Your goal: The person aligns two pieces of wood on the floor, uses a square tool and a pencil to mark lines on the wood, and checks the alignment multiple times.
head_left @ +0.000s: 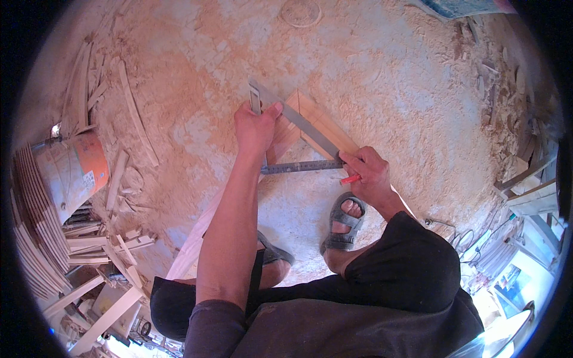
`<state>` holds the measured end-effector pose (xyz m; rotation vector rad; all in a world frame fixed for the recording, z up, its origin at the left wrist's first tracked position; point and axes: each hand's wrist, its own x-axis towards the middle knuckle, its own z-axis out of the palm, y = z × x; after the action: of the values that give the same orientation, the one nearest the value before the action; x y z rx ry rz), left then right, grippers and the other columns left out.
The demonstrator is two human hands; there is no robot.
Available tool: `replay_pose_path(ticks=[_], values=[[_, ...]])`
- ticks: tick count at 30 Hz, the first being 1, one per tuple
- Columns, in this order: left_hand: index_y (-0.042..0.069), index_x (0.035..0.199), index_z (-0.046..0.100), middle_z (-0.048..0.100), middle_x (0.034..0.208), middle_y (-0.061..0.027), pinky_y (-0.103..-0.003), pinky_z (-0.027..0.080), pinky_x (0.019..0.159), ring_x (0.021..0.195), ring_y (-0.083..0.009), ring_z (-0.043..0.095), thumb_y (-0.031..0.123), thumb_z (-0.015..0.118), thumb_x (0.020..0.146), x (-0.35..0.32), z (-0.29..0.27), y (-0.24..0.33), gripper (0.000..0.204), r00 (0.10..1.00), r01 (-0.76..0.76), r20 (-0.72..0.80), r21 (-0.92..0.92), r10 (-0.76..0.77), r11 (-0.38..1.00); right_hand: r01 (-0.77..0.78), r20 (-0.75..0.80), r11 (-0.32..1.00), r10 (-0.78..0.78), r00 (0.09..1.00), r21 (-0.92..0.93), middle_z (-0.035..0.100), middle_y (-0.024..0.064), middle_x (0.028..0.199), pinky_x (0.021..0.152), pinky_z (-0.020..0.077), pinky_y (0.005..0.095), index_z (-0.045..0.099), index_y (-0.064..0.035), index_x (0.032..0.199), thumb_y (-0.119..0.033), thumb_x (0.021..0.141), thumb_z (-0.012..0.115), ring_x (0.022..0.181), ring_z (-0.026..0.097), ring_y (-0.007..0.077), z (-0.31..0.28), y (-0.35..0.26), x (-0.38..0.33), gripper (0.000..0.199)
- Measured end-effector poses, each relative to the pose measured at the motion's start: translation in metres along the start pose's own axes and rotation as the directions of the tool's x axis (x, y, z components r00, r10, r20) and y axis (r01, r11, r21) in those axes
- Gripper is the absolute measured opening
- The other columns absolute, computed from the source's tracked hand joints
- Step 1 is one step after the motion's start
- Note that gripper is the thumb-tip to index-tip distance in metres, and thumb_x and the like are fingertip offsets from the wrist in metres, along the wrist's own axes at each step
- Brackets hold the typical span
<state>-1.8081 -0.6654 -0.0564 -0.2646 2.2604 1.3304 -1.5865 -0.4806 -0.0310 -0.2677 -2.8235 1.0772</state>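
I saw my left hand (255,126) pressed flat on the metal square (301,128), fingers curled over its upper arm and pinning it against the wooden piece (316,122). That piece lay on the sawdust-covered floor (382,71), just ahead of my sandalled feet. My right hand (369,173) pinched a red pencil (350,178) at the square's lower corner, fingers closed around it. An orange bucket (74,173) stood well apart to the left, among wood offcuts (113,238).
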Motion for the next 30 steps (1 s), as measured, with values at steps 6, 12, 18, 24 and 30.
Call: replay_pose_path(ticks=[6,12,18,24,30], values=[[0.000,0.092,0.073,0.076,0.084,-0.0130,-0.038,0.054,0.073,0.076,-0.0219,0.070,0.016,0.082,0.084,0.000,0.000,0.001,0.021,0.999,0.036,0.016,-0.013,-0.035,0.999,-0.002,-0.008,1.000,0.003,1.000,0.017,0.063,0.0063,0.085,0.059,0.0551,0.0404,0.078,-0.0101,0.108,0.004,0.069,0.074,0.078,0.067,0.0262,0.002,0.001,0.000,0.041],[0.000,0.089,0.072,0.075,0.081,-0.0112,-0.038,0.054,0.073,0.075,-0.0209,0.069,0.017,0.082,0.084,0.006,0.001,-0.008,0.021,0.999,0.028,0.026,-0.025,-0.027,0.999,0.019,-0.014,1.000,-0.019,1.000,0.005,0.064,0.0061,0.086,0.059,0.0552,0.0398,0.078,-0.0094,0.106,0.005,0.068,0.074,0.078,0.067,0.0260,0.000,-0.002,0.001,0.041],[0.000,0.089,0.071,0.074,0.081,-0.0114,-0.039,0.054,0.073,0.075,-0.0214,0.069,0.016,0.081,0.084,0.005,0.000,-0.005,0.019,1.000,0.015,0.019,0.020,-0.015,1.000,0.020,-0.047,0.999,-0.018,0.999,0.046,0.065,0.0059,0.083,0.059,0.0550,0.0394,0.077,-0.0091,0.103,0.006,0.067,0.074,0.077,0.067,0.0260,0.003,-0.002,0.001,0.040],[-0.001,0.092,0.072,0.075,0.084,-0.0125,-0.039,0.054,0.074,0.078,-0.0223,0.070,0.016,0.081,0.084,0.001,-0.002,0.001,0.021,1.000,-0.012,0.029,0.041,0.011,0.999,0.031,-0.041,0.999,-0.030,0.999,0.037,0.066,0.0062,0.084,0.059,0.0550,0.0398,0.077,-0.0091,0.104,0.005,0.069,0.074,0.078,0.067,0.0268,0.001,-0.002,0.002,0.038],[-0.002,0.094,0.072,0.076,0.085,-0.0153,-0.040,0.054,0.074,0.078,-0.0254,0.071,0.017,0.082,0.084,-0.003,-0.003,0.009,0.024,0.999,0.036,0.038,0.045,-0.037,0.998,0.010,-0.008,0.999,-0.010,1.000,0.038,0.065,0.0094,0.087,0.061,0.0555,0.0381,0.078,-0.0083,0.105,0.001,0.075,0.075,0.079,0.068,0.0292,-0.001,-0.003,0.002,0.032]])
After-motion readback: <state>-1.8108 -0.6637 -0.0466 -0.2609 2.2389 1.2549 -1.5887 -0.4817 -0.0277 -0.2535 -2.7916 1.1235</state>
